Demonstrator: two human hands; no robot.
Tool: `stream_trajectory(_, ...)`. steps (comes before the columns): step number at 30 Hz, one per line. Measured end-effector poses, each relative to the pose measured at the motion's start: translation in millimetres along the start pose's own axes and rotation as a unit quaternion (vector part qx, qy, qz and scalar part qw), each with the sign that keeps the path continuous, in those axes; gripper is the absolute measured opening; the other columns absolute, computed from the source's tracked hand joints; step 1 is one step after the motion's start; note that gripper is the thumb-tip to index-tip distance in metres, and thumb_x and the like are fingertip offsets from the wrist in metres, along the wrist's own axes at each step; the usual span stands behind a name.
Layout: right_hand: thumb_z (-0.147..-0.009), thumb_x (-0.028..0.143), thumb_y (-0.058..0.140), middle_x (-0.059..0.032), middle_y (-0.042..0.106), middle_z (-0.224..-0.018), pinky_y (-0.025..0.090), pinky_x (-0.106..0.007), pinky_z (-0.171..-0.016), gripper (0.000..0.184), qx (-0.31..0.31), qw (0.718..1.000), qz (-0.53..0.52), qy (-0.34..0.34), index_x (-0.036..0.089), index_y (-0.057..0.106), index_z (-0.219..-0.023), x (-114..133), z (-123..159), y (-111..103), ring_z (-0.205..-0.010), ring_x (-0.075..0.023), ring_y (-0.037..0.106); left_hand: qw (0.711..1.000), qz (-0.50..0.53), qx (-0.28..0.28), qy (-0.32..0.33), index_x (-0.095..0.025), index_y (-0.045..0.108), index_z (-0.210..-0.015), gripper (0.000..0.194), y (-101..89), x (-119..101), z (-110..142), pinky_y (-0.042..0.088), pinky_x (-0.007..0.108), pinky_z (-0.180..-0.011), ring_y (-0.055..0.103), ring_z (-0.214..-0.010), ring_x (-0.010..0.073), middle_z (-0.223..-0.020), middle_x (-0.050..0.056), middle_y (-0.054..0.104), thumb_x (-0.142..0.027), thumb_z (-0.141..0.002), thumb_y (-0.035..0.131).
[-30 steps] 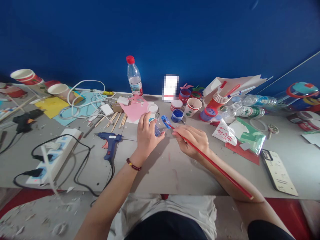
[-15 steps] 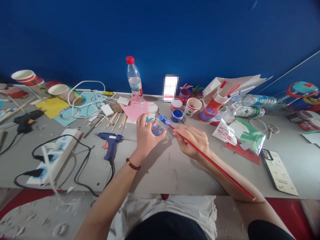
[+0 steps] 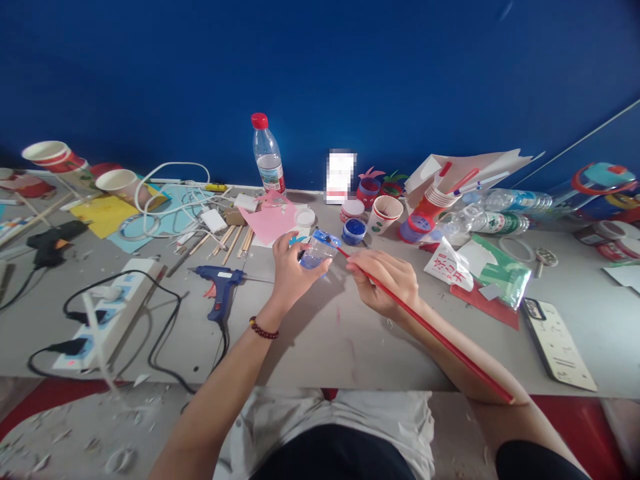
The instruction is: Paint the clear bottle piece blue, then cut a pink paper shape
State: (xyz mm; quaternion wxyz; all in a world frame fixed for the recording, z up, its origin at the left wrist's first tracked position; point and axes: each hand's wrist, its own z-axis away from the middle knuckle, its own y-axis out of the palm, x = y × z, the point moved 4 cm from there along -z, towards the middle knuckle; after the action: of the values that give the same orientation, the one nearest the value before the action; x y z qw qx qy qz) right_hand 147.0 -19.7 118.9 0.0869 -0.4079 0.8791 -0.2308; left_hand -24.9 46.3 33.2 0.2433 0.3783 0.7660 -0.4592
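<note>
My left hand [image 3: 293, 270] is closed around a clear plastic cup-like piece [image 3: 320, 251], held tilted above the table. Blue paint covers its rim, and some blue shows low on its side. Between the fingers of my right hand [image 3: 383, 283] is a paintbrush with a long red handle [image 3: 440, 332]. Its tip points at the painted rim; whether it touches cannot be made out. Just beyond the hands stands an open jar of blue paint [image 3: 355, 231]. A teal paper cutout [image 3: 299, 240] shows behind my left fingers.
A blue hot glue gun [image 3: 220, 283] and a power strip [image 3: 113, 313] with cords lie to the left. A water bottle [image 3: 269, 157] and a lit phone screen [image 3: 341, 177] stand behind. Rightward are a paper cup [image 3: 387, 215], plastic bottles [image 3: 500, 222] and a phone [image 3: 560, 343].
The clear plastic piece has turned in my left hand, showing more of its side. The brush has shifted slightly, its tip now at the rim's near right edge.
</note>
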Motion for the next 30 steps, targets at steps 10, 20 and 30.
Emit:
stream_trajectory(10,-0.093,0.014,0.059,-0.0036,0.073,-0.077,0.060,-0.026,-0.067,0.011,-0.008,1.000,0.000,-0.002,0.020,0.060,-0.103,-2,4,0,-0.070,-0.0168,0.072,0.989,0.093,0.023,-0.109,-0.023,0.062,-0.077,0.031,4.6,10,0,0.037,0.051,-0.112,0.042,-0.134,0.0319,-0.127,0.009,0.057,-0.039,-0.062,0.084)
stream_trajectory(20,-0.092,0.014,0.062,-0.0035,0.074,-0.079,0.061,-0.027,-0.068,0.014,-0.013,1.000,-0.012,0.015,0.021,0.062,-0.103,-3,4,-2,-0.073,-0.0172,0.072,0.977,0.125,0.047,-0.166,-0.022,0.065,-0.077,0.029,3.7,9,-2,0.036,0.047,-0.113,0.042,-0.136,0.0317,-0.130,0.009,0.059,-0.040,-0.062,0.083)
stream_trajectory(30,-0.095,0.017,0.057,-0.0036,0.074,-0.077,0.060,-0.027,-0.066,0.008,-0.020,0.999,-0.013,0.025,0.021,0.061,-0.101,-2,-1,-6,-0.070,-0.0166,0.072,0.950,0.202,0.101,-0.214,-0.021,0.073,-0.082,0.029,4.9,9,-5,0.044,0.040,-0.104,0.052,-0.129,0.0316,-0.132,0.010,0.061,-0.046,-0.067,0.076)
